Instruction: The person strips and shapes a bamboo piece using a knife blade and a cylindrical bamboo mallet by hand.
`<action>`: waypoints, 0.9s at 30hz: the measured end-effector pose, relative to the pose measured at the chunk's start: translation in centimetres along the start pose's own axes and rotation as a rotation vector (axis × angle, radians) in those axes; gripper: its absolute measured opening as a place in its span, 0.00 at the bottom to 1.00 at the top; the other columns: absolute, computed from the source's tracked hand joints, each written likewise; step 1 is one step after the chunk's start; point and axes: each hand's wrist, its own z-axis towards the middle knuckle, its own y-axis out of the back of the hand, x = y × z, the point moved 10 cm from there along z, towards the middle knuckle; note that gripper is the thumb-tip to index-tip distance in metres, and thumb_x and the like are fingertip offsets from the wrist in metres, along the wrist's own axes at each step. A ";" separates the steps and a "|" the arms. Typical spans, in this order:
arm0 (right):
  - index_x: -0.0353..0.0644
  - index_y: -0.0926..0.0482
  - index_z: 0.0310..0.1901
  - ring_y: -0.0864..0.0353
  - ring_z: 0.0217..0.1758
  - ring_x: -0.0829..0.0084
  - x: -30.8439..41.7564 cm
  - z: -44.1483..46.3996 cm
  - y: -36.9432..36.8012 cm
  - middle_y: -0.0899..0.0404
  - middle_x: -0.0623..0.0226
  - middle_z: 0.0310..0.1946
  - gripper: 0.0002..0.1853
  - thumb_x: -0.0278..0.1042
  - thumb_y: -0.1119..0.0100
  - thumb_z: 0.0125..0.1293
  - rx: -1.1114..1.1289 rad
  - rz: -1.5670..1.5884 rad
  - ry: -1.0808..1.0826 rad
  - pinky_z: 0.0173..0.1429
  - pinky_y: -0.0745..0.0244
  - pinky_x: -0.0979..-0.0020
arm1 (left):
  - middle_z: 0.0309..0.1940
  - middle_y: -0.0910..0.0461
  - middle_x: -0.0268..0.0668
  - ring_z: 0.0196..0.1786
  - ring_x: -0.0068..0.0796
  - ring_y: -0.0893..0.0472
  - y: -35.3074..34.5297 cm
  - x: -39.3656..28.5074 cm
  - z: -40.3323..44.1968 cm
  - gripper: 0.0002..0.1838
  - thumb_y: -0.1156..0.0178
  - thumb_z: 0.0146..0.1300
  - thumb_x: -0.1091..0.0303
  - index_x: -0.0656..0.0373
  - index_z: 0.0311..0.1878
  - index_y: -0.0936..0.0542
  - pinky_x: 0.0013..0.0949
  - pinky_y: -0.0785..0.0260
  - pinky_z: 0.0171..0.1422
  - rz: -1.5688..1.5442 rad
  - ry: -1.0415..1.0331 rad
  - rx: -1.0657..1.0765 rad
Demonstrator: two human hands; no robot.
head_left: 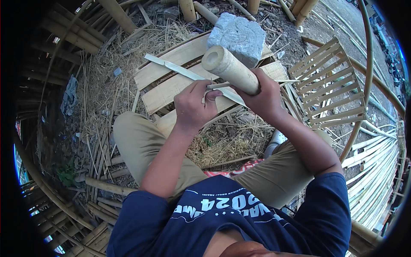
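Note:
My right hand [263, 94] is wrapped round the lower end of a thick bamboo piece [233, 70], held tilted with its round, hollowed end up and to the left. In my left hand [195, 105], thumb and fingers pinch a thin, narrow grey-brown piece [219, 85] that reaches toward the bamboo; its exact kind is unclear. Below both hands a pale bamboo strip [169, 65] lies slantwise across several flat wooden boards [156, 100]. A rough grey stone block [237, 36] rests on the boards just beyond the bamboo piece.
A slatted bamboo frame [329, 85] leans at the right. Long split bamboo strips [374, 171] are stacked at the far right. Shavings [115, 92] cover the ground, and bamboo poles [117, 15] stand at the back. My crossed legs [147, 145] border the boards.

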 end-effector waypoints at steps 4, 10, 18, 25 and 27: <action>0.43 0.17 0.50 0.08 0.39 0.52 0.1 0.0 0.0 0.11 0.55 0.36 0.25 0.38 0.14 0.54 -0.031 -0.005 0.007 0.42 0.15 0.57 | 0.31 0.14 0.42 0.28 0.41 0.14 0.0 0.0 0.1 0.13 0.29 0.70 0.62 0.65 0.42 0.15 0.38 0.24 0.30 -0.035 0.035 -0.055; 0.43 0.17 0.49 0.08 0.39 0.52 0.1 -0.1 0.1 0.11 0.56 0.36 0.24 0.38 0.15 0.54 -0.061 -0.021 -0.001 0.42 0.15 0.57 | 0.31 0.13 0.43 0.28 0.42 0.12 0.1 0.1 0.2 0.12 0.29 0.69 0.64 0.65 0.40 0.14 0.37 0.23 0.30 -0.064 0.034 -0.143; 0.44 0.18 0.49 0.09 0.37 0.52 -0.1 0.1 -0.1 0.11 0.56 0.35 0.24 0.39 0.15 0.54 -0.049 -0.025 -0.003 0.40 0.16 0.56 | 0.29 0.14 0.41 0.25 0.37 0.15 0.4 0.0 0.4 0.17 0.28 0.71 0.58 0.66 0.39 0.14 0.34 0.27 0.28 -0.061 -0.005 -0.173; 0.45 0.18 0.48 0.09 0.36 0.52 0.3 0.1 -0.2 0.12 0.57 0.34 0.24 0.39 0.15 0.52 -0.097 -0.040 0.014 0.39 0.16 0.56 | 0.27 0.15 0.40 0.22 0.33 0.17 0.5 0.6 0.2 0.17 0.28 0.71 0.58 0.66 0.38 0.14 0.32 0.30 0.26 -0.078 0.048 -0.215; 0.45 0.18 0.48 0.09 0.36 0.52 0.3 0.0 -0.4 0.12 0.57 0.34 0.24 0.38 0.15 0.52 -0.103 -0.044 0.012 0.39 0.16 0.55 | 0.26 0.15 0.39 0.21 0.33 0.18 0.6 0.7 0.2 0.16 0.28 0.71 0.59 0.65 0.38 0.14 0.32 0.30 0.26 -0.082 0.042 -0.228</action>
